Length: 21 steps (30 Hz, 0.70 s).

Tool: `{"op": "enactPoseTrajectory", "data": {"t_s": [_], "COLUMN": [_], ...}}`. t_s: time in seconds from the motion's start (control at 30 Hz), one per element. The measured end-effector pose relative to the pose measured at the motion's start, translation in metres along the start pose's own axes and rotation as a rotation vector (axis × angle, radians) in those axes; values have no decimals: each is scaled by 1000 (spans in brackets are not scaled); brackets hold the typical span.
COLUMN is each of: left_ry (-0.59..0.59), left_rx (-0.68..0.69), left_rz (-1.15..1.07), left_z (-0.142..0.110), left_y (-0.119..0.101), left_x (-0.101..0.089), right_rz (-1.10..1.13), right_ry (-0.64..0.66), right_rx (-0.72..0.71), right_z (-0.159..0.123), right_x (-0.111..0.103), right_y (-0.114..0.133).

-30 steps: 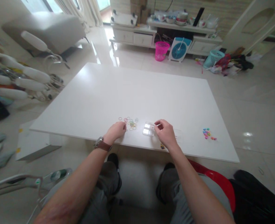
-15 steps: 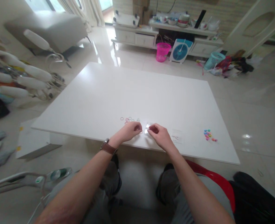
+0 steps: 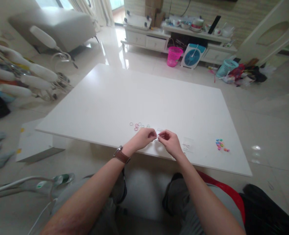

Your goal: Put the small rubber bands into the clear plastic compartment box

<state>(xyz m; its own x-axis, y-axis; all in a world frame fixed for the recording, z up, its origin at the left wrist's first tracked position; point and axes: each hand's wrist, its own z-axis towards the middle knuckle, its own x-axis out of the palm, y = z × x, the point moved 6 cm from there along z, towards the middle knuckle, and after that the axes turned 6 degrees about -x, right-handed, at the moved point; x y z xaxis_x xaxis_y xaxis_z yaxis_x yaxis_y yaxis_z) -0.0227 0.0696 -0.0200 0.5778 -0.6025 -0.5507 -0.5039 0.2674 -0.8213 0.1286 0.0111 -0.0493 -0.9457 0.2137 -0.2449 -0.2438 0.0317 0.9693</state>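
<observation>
My left hand (image 3: 147, 136) is closed in a pinch over the near part of the white table (image 3: 144, 98), with a small thin ring (image 3: 156, 140) at its fingertips. Close by on the right, my right hand (image 3: 169, 139) is pinched too, its fingertips almost meeting the left ones; whatever they hold is too small to make out. Behind the fingers lies a small clear packet (image 3: 159, 130), partly covered. Several thin loose rings (image 3: 136, 125), red and pale, lie just beyond my left hand. Another clear packet (image 3: 188, 145) with small contents rests right of my right hand.
Small bright-coloured pieces (image 3: 220, 144) lie in a cluster near the table's right end. Across the floor stand a pink basket (image 3: 174, 57), a blue fan (image 3: 192, 57) and a low cabinet (image 3: 156, 43). A red chair edge (image 3: 222, 186) shows beside my right arm.
My left hand has moved right with the thin ring, closing the gap to my right hand. The right fingertips have come off the packet's near part. The view has shifted slightly.
</observation>
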Motion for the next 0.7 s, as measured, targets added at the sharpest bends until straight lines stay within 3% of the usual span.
{"op": "enactPoseTrajectory", "data": {"t_s": [0.13,0.2,0.47,0.63,0.7], "left_ry": [-32,-69,-360,-299,-335], "left_rx": [42,27,-352,-393,-378], "left_rz": [142,228,356,381,407], "left_z": [-2,-2,-8,-13,-14], "left_y": [0,4,43,60,68], "left_x": [0,-6,-76,-77,-80], "right_rz": [-118,-182,-406,-449,-466], "right_ry": [-238,-286,-193,-144,-128], "right_rx": [20,26,37,-50,-63], "right_z": [5,7,2,1,1], "right_x": [-28,-36,-28,-22,-22], "right_y": [-7,-10,-7,3,5]}}
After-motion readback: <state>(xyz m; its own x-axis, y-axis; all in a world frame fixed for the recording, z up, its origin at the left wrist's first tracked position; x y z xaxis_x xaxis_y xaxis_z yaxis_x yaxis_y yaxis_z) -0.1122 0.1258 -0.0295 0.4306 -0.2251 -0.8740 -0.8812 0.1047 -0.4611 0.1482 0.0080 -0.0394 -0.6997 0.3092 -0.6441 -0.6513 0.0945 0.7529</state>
